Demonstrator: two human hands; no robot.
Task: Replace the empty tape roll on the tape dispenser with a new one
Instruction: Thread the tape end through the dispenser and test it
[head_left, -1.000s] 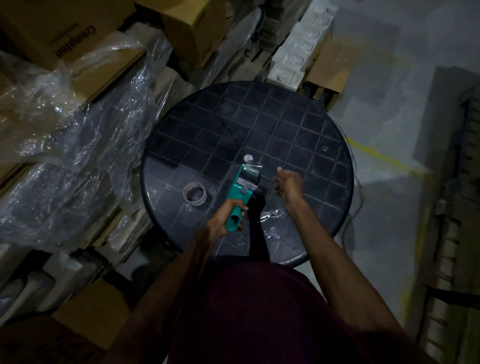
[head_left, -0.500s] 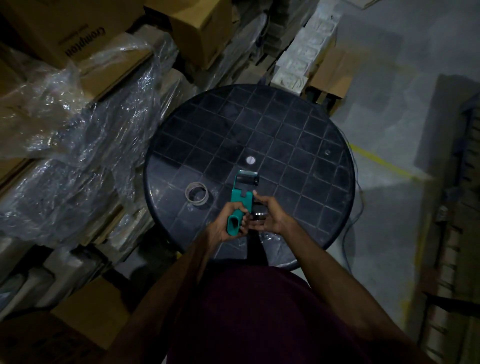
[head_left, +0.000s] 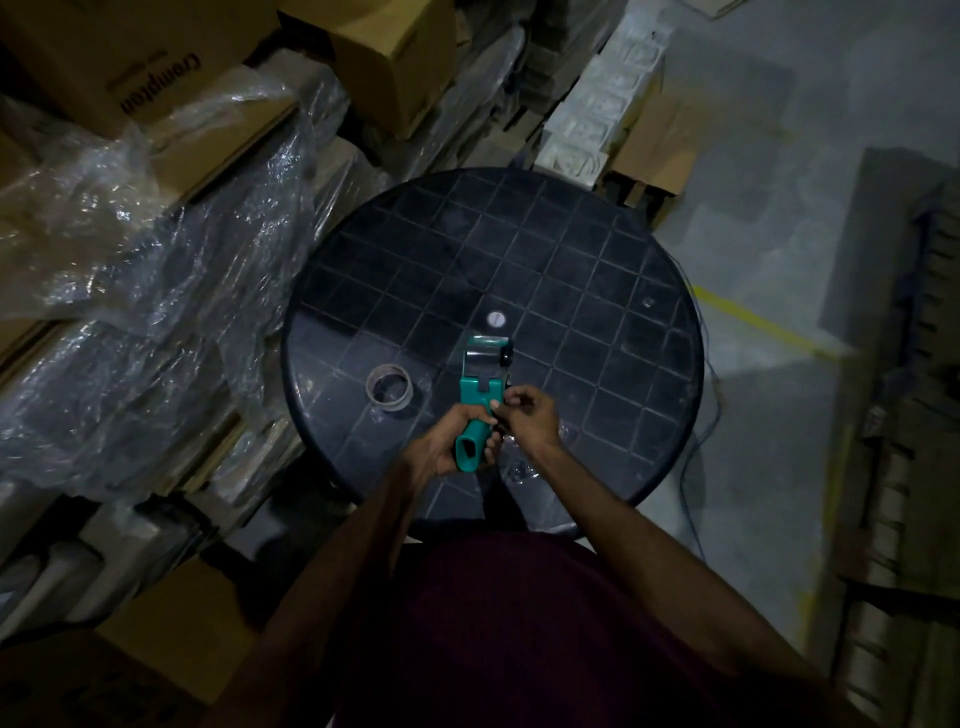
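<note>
Dim storeroom light; I stand at a round dark table (head_left: 597, 249) with a moulded grid of squares on its top and a small pale cap (head_left: 496, 318) at the centre. My left hand (head_left: 457, 441) is wrapped around the teal handle of the tape dispenser (head_left: 480, 389), fingers closed on the grip, holding it above the near part of the tabletop with the head pointing away from me. The roller end at the far tip looks shiny and pale, with a black knob on its right side. My right hand (head_left: 530, 415) is at the dispenser's right flank, just past the handle, fingertips pinched together against something small and dark there; I cannot tell exactly what part they grip or whether a roll sits under them. To the left of the dispenser, apart from it, the empty tape roll (head_left: 389, 387) lies flat on the table, a thin brownish cardboard ring with the dark tabletop showing through its middle. A scrap of clear film (head_left: 519, 467) lies crumpled on the table below my right wrist. Left of the table, cardboard boxes (head_left: 384, 57) are stacked, several draped in loose clear plastic sheeting (head_left: 156, 291). To the right, grey concrete floor (head_left: 779, 415) carries a yellow painted line (head_left: 748, 322).
</note>
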